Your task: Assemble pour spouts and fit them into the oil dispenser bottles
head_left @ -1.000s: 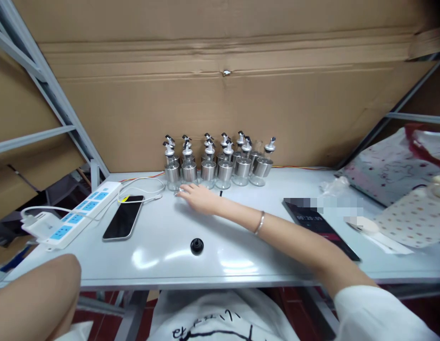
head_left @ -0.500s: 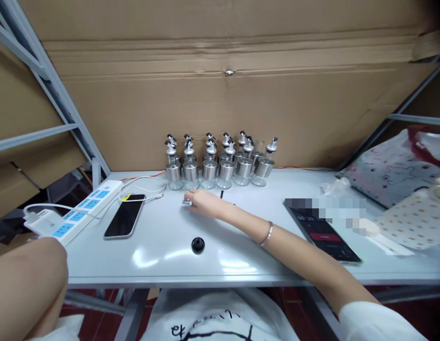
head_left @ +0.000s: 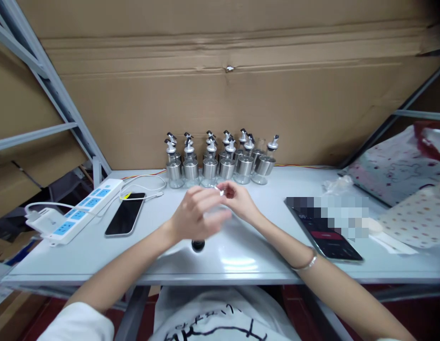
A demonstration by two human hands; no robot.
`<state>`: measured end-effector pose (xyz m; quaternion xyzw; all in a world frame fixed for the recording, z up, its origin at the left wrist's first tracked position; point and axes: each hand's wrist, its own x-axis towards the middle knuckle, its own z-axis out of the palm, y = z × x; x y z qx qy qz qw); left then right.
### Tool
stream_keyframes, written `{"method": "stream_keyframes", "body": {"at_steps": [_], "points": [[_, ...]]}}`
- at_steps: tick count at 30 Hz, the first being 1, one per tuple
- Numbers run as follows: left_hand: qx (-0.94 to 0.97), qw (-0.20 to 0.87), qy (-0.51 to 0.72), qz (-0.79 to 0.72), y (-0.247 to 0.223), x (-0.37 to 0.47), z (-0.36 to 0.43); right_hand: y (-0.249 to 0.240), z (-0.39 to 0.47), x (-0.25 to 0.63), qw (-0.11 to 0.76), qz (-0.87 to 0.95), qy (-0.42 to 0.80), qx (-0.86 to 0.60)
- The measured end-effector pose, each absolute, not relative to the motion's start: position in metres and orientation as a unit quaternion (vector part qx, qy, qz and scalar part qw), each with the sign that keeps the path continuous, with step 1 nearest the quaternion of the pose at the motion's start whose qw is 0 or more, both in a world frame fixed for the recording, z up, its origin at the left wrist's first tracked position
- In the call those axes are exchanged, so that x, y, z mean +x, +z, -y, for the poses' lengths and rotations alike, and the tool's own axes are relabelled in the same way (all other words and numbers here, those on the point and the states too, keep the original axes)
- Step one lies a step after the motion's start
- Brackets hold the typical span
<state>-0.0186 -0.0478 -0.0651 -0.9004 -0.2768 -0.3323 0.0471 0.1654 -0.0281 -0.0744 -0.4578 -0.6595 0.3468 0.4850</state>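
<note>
Both hands meet above the middle of the white table (head_left: 99,258). The right hand (head_left: 239,201) has its fingertips pinched on a small silver part (head_left: 220,191), lifted clear of the tabletop. The left hand (head_left: 197,215) is raised just beside it, fingers loosely curled and blurred; they reach toward the same part, but I cannot tell whether they touch it or grip anything. The right wrist wears a thin bracelet (head_left: 307,263).

Directly below the left hand, a small black knob (head_left: 197,245) sits on the table, partly hidden by the palm. Just beyond the pinched part, against the cardboard wall (head_left: 220,104), stands a cluster of small glass bottles with metal collars and pour spouts (head_left: 216,161), packed close in two rows, all upright. A tiny dark piece lies on the table between the bottles and the hands, too small to make out.

To the left of the hands, well apart, a dark phone (head_left: 125,220) lies face up with a white cable (head_left: 145,187) plugged in, and further left a white power strip with blue sockets (head_left: 83,210) runs along the table edge. To the right of the right forearm, a black tablet (head_left: 330,237) lies flat with its screen lit. Past it, spotted paper bags (head_left: 405,213) are piled at the far right.
</note>
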Motion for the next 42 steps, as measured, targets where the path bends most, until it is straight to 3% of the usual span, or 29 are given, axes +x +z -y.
{"method": "stream_keyframes", "body": {"at_steps": [7, 14, 18, 26, 30, 35, 39, 42], "points": [[-0.888, 0.001, -0.371, 0.273, -0.083, -0.014, 0.031, -0.075, 0.036, 0.162, 0.488, 0.633, 0.43, -0.419], [-0.886, 0.086, -0.373, 0.261, -0.082, -0.014, 0.035, -0.068, 0.041, 0.159, 0.462, 0.669, 0.441, -0.381], [-0.894, 0.103, -0.358, 0.247, -0.075, -0.021, 0.031, -0.053, 0.023, 0.188, 0.438, 0.7, 0.389, -0.409], [-0.907, 0.098, -0.352, 0.21, -0.076, -0.029, 0.027, -0.07, -0.001, 0.237, 0.195, 0.764, 0.235, -0.568], [-0.918, 0.097, -0.33, 0.198, -0.075, -0.029, 0.026, -0.076, 0.0, 0.229, 0.149, 0.779, 0.248, -0.557], [-0.92, 0.077, -0.334, 0.19, -0.077, -0.027, 0.028, -0.074, 0.003, 0.222, 0.187, 0.763, 0.244, -0.568], [-0.915, 0.061, -0.357, 0.177, -0.077, -0.023, 0.033, -0.067, 0.012, 0.215, 0.323, 0.708, 0.416, -0.47], [-0.911, 0.048, -0.38, 0.151, -0.074, -0.02, 0.038, -0.061, 0.021, 0.207, 0.375, 0.678, 0.517, -0.363]]}}
